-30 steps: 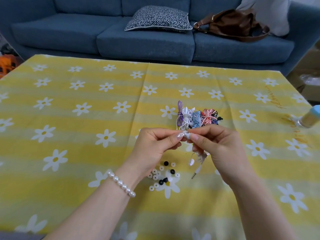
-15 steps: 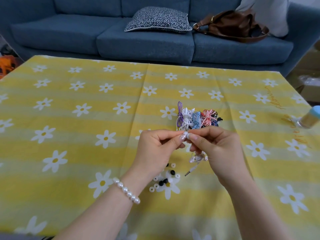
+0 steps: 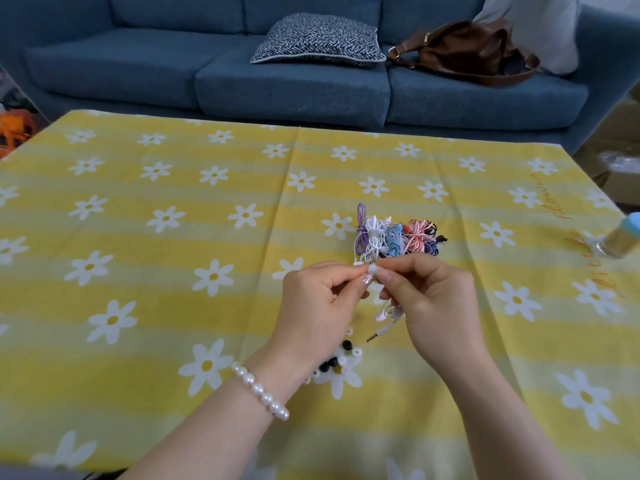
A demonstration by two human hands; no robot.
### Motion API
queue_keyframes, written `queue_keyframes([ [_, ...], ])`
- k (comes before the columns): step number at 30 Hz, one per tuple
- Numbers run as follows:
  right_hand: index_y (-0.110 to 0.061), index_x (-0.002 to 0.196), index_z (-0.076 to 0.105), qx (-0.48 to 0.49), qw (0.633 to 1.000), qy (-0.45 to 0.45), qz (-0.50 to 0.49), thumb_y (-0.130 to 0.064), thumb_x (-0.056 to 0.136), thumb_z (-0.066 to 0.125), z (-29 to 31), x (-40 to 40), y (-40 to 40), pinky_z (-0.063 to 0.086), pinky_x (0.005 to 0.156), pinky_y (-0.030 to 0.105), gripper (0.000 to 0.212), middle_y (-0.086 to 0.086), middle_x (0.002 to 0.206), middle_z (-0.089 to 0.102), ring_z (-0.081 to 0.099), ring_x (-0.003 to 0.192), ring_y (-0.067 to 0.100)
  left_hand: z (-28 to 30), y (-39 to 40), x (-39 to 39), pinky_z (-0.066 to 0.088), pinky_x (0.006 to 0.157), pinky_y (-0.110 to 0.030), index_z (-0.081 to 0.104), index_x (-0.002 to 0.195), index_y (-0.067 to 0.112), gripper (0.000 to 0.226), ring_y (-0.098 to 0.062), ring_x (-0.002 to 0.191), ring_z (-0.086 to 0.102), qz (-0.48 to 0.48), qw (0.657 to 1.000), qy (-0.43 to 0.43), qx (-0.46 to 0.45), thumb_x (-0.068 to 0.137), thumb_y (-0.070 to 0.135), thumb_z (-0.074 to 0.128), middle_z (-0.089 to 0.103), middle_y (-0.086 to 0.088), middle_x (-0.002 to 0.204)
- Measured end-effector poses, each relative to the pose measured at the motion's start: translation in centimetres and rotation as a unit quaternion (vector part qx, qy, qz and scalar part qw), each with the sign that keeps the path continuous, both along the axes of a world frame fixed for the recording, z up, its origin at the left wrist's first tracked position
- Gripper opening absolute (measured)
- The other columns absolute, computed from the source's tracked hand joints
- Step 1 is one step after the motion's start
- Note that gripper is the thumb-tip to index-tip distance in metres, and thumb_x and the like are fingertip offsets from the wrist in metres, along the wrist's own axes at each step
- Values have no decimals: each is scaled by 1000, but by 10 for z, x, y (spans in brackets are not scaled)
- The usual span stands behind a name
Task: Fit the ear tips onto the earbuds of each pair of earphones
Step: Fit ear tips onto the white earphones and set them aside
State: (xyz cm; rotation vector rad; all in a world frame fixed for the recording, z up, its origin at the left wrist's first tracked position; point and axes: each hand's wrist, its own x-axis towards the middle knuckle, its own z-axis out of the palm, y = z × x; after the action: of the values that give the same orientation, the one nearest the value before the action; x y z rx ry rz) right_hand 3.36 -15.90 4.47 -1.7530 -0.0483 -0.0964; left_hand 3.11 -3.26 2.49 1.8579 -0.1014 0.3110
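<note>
While both hands met above the counter (image 3: 173, 271), a white ear tip (image 3: 372, 269) was pinched by left hand (image 3: 317, 306) | white earphones (image 3: 389, 311) were gripped by right hand (image 3: 436, 303) | spare tips (image 3: 341, 362) lay below | bundles (image 3: 398, 237) lay just beyond.

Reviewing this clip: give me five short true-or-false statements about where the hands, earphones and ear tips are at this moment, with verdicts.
1. Both hands meet at a small white piece held between their fingertips. True: the left hand and right hand pinch the white piece together.
2. The bundle of coloured earphones lies on the sofa. False: it lies on the yellow daisy tablecloth, just beyond the hands.
3. Loose ear tips, black and white, lie on the cloth near the left wrist. True.
4. A white cable with a jack plug hangs below the right hand. True.
5. The pearl bracelet is on the right wrist. False: it is on the left wrist.
</note>
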Motion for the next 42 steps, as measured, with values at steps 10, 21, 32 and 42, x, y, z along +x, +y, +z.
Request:
queue_keyframes([
  [10,-13,71,72,169,983,62,47,-7,75,63,2,3,-1,44,50,20,11,4,58,63,53,51,12,19,13,10,49,51,-19,67,72,6,11,-8,49,55,-88,895,274,-340,80,6,59,64,-3,58],
  [21,-11,73,71,205,974,79,63,-14,70,64,0,4,-4,42,48,18,8,5,61,64,51,49,10,15,11,10,52,51,-20,72,64,8,8,-7,49,57,-106,842,314,-426,63,9,64,67,-4,62],
  [32,-9,75,69,159,985,71,0,3,83,59,3,3,-4,42,48,18,17,0,56,63,50,48,9,14,-1,2,53,61,-18,75,75,6,17,-7,60,63,-67,892,230,-383,62,13,65,70,-4,67],
  [42,-5,76,67,70,996,55,-16,3,84,60,4,4,-4,40,45,16,13,3,54,57,46,43,5,11,-4,-5,52,72,-18,74,83,20,18,-4,71,66,-32,982,118,-146,80,4,66,73,8,78],
])
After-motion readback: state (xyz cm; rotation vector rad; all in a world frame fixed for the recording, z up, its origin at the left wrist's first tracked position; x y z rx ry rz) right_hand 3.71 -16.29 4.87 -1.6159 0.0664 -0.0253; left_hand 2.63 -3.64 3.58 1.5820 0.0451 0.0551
